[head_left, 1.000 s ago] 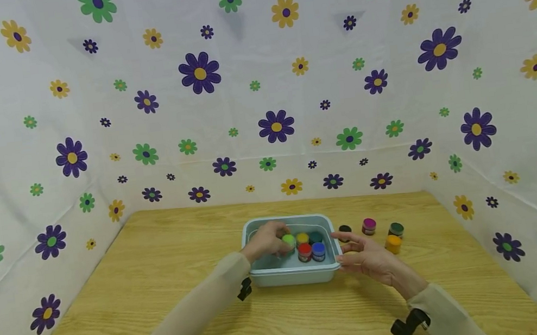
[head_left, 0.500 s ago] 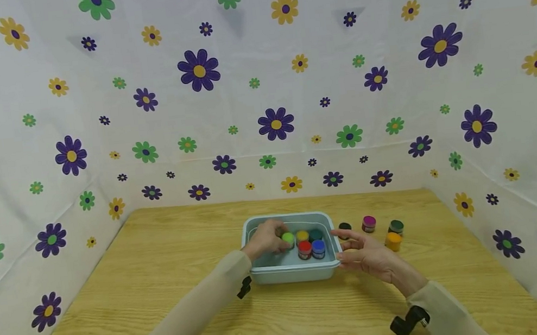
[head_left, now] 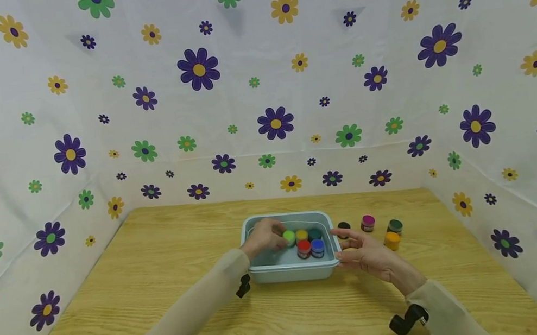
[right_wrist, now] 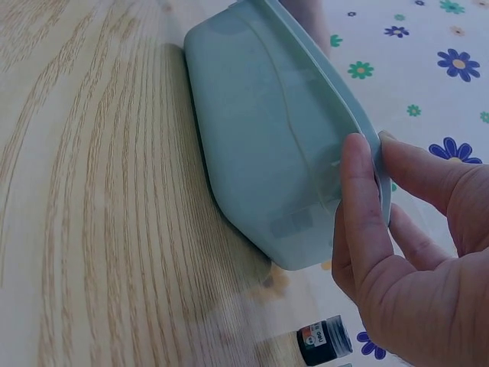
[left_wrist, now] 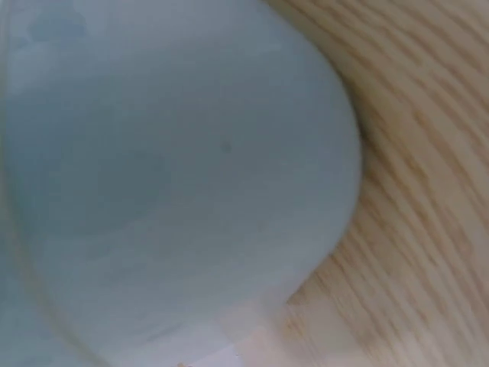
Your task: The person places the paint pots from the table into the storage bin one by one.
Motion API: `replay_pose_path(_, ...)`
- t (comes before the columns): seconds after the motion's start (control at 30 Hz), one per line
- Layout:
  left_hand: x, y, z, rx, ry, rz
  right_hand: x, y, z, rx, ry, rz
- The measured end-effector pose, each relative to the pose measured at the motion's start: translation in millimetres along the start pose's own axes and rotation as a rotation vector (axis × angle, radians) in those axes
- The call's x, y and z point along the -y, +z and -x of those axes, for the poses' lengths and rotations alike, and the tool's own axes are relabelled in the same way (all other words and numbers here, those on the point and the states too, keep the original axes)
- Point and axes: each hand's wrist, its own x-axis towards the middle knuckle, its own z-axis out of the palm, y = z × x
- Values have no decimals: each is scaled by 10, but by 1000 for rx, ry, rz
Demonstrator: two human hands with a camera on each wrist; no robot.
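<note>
A light blue plastic bin (head_left: 292,274) stands on the table with several small screw-lid jars inside. Among them are a lime green jar (head_left: 289,238), a yellow jar (head_left: 302,235), a dark teal jar (head_left: 314,234), a red jar (head_left: 304,249) and a blue jar (head_left: 317,248). Over the bin's left side reaches my left hand (head_left: 265,236), its loosely bent fingertips beside the lime green jar; its wrist view shows only bin wall and table. My right hand (head_left: 368,255) pinches the bin's right rim (right_wrist: 367,115), some fingers against the outer wall.
Outside the bin, to its right, are a black-lidded jar (head_left: 344,229), a magenta jar (head_left: 368,223), a dark green jar (head_left: 395,227) and an orange jar (head_left: 392,241). Flower-printed white cloth (head_left: 260,92) encloses the wooden table (head_left: 182,236) at back and sides.
My left fingers have drawn slightly left, off the lime green jar, which has shifted a little toward the yellow one. The right hand keeps its place on the rim.
</note>
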Motion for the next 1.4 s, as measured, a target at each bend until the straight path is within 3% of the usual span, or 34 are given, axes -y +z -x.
replay_pose_path(0.2,7,-6,3,-27,-40,68,-12,-8,-11,-2,-2,-2)
replay_pose_path(0.33,70,-32,-29,-52,4,51,-1,7,-11,-3,-2,8)
replay_pose_path(0.57,-7,-93,6,-149,53,-77,2,23,-30,-16,3,10)
replay_pose_path(1.03,-47,-229,-9,-353,167,-49,7,26,-10,-27,3,-7)
replay_pose_path(1.4,-81,-325,147,-366,207,-80,-7,-36,44,-56,-44,60)
